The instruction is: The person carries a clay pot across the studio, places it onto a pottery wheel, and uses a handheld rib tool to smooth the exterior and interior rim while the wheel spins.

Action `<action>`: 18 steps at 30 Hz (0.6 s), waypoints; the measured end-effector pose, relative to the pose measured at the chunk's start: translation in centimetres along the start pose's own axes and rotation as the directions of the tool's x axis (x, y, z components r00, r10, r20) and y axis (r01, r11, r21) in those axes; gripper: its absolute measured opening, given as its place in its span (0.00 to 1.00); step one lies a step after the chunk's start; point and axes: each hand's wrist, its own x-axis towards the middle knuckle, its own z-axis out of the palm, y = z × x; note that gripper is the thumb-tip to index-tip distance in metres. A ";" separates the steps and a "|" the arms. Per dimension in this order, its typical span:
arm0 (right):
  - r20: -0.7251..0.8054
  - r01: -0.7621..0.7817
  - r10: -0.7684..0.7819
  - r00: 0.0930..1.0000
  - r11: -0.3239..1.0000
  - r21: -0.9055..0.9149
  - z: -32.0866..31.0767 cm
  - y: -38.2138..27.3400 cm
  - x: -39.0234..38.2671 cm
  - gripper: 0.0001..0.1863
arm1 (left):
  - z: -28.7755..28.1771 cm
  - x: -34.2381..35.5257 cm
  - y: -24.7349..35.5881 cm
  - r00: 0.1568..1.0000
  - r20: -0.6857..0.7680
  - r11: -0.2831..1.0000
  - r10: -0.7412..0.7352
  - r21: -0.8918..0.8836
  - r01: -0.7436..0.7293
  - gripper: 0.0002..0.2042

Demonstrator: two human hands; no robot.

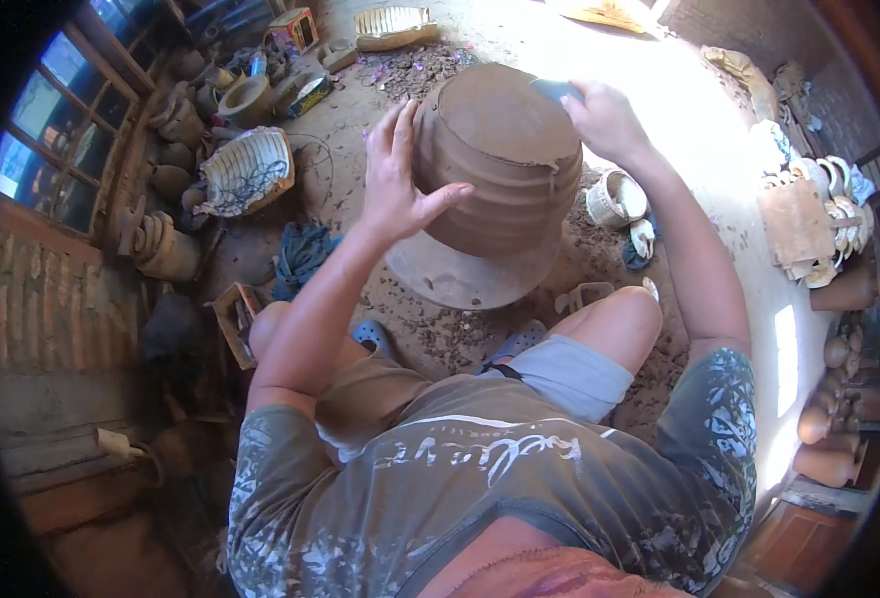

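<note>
A large brown clay pot [500, 189] with ridged sides and a flat clay top stands on a round grey wheel head [460, 277] in front of me. My left hand [397, 184] lies against the pot's left side, fingers stretched upward and thumb spread across the wall. At the far right of the top, my right hand [607, 118] grips a thin blue-grey scraper [556, 90] laid on the rim. Part of the scraper is hidden by the fingers. A ragged lip of clay hangs over the top's near right edge.
To the right of the wheel stands a small clay-smeared bucket [616, 198]. A ribbed plaster mould [247, 171] and a dark blue cloth [303, 257] lie to the left. Clay crumbs litter the floor. Several finished pots [827, 460] line the right side.
</note>
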 end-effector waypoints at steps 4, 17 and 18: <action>0.092 -0.100 0.103 0.990 0.994 -0.037 0.9 -3.6 -0.8 0.16 | 1.9 -0.8 -1.1 0.995 0.100 0.996 -0.027 -0.077 0.034 0.63; -0.028 -0.128 0.124 0.992 0.970 -0.208 0.5 -4.3 -3.9 0.15 | 3.2 -5.6 7.5 0.977 0.089 0.979 -0.193 -0.044 0.198 0.56; -0.058 -0.085 0.071 0.996 0.951 -0.297 1.1 -3.6 -3.7 0.17 | 2.9 -5.8 8.1 0.974 0.119 0.979 -0.191 -0.042 0.197 0.57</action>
